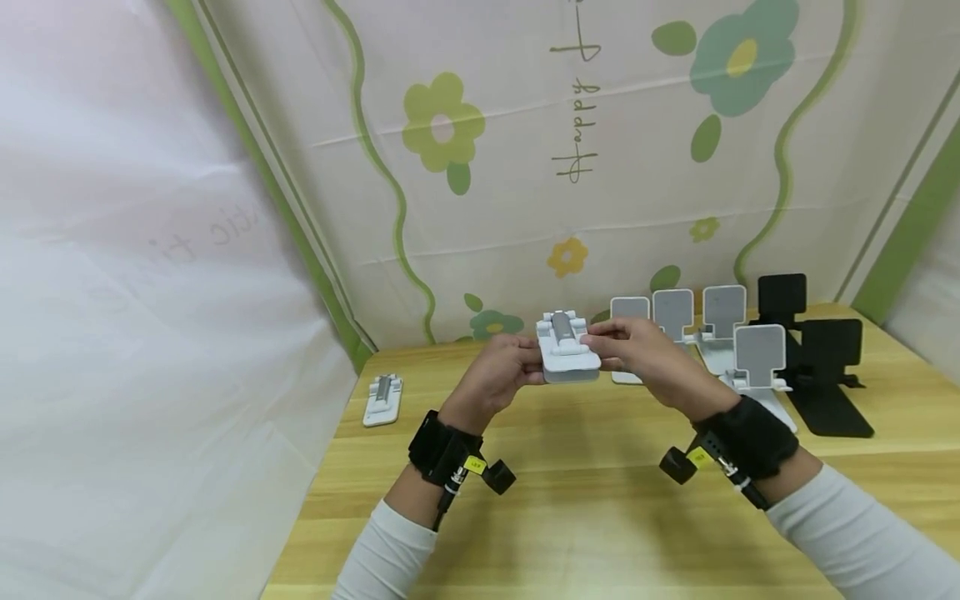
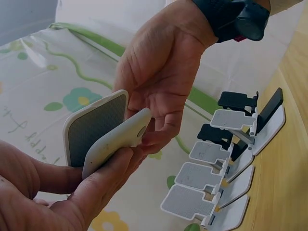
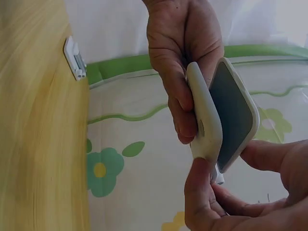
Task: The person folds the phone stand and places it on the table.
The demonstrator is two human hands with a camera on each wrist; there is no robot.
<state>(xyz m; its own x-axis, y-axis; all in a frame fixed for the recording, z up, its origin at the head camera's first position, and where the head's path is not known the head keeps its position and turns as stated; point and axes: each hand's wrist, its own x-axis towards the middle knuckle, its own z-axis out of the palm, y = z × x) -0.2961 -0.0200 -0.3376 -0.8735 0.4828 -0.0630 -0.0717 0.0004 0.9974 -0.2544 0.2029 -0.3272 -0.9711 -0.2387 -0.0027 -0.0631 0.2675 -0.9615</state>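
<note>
Above the wooden table, both hands hold a white folding phone stand (image 1: 568,360) with a grey pad. My left hand (image 1: 491,375) grips its left side, and my right hand (image 1: 651,360) pinches the right side near the hinge. In the left wrist view, the stand's padded plate (image 2: 96,125) and its base (image 2: 115,142) lean apart in a narrow wedge. The right wrist view shows the same gap from the other side, with fingers and thumbs on both plates. The arm between the plates is mostly hidden there.
Another white phone stand (image 1: 382,400) lies folded at the table's left edge. At the right, several white stands (image 1: 760,354) stand unfolded beside two black ones (image 1: 831,343). A floral curtain (image 1: 517,183) hangs behind the wooden table (image 1: 585,500).
</note>
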